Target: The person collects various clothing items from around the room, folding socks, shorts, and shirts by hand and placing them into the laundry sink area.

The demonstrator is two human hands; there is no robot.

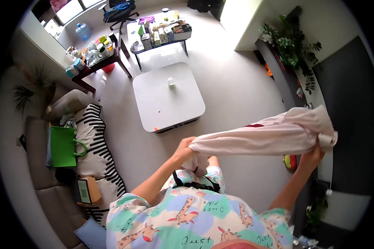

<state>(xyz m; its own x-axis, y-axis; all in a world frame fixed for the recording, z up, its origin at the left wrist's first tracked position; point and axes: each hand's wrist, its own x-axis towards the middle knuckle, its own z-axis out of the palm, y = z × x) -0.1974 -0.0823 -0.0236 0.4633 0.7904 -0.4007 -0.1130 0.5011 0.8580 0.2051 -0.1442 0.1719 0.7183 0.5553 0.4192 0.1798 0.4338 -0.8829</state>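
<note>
A pale pink garment (253,139) with a dark red patch on its upper edge stretches sideways in the air before me. My left hand (184,150) is closed around its narrower left end, and some of the cloth hangs below that grip over my lap. At the wider, bunched end, my right hand (313,157) grips the fabric close to a thick folded edge. Cloth covers part of the right fingers. Whether the garment is a top or trousers cannot be made out.
A white low table (166,101) with a small clear jar (171,82) stands ahead. Left is a sofa (56,199) with a green bag (63,146) and a cardboard box (89,191). Cluttered tables (131,35) stand behind. A dark cabinet (284,85) with plants (293,50) lines the right wall.
</note>
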